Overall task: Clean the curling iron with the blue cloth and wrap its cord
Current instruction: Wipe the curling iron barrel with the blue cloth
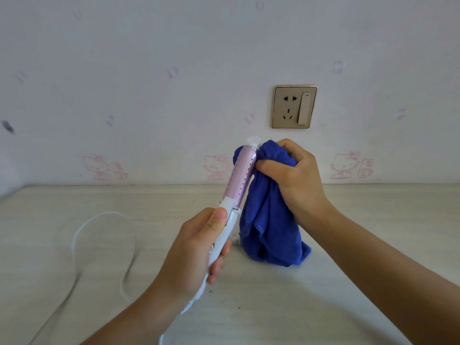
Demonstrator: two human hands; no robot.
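Curling iron (240, 175) held up above the table, tilted with its white tip toward the far wall and a bit right; pink dotted barrel on the far end, white handle on the near end. Left hand (196, 247) grips the white handle, fingers curled round it, thumb lying along the top near the barrel joint. Blue cloth (268, 220) is bunched against the right side of the barrel near the tip, some of it also showing behind the barrel on its left; the rest hangs down, its lower end at the table surface. Right hand (296, 175) grips the cloth at the top, fingers closed over the bunched fabric, thumb pressing it to the barrel. White cord (79, 235) leaves the near end of the handle below the left wrist and lies in a loose loop on the table (112, 245) to the left, running off the near-left edge. Table is pale wood-grain with a few dark specks. Far wall (149, 83) has pale wallpaper with pink cartoon cats along the bottom. Gold-framed wall socket (294, 107) with switch sits on the wall above and right of the iron's tip.
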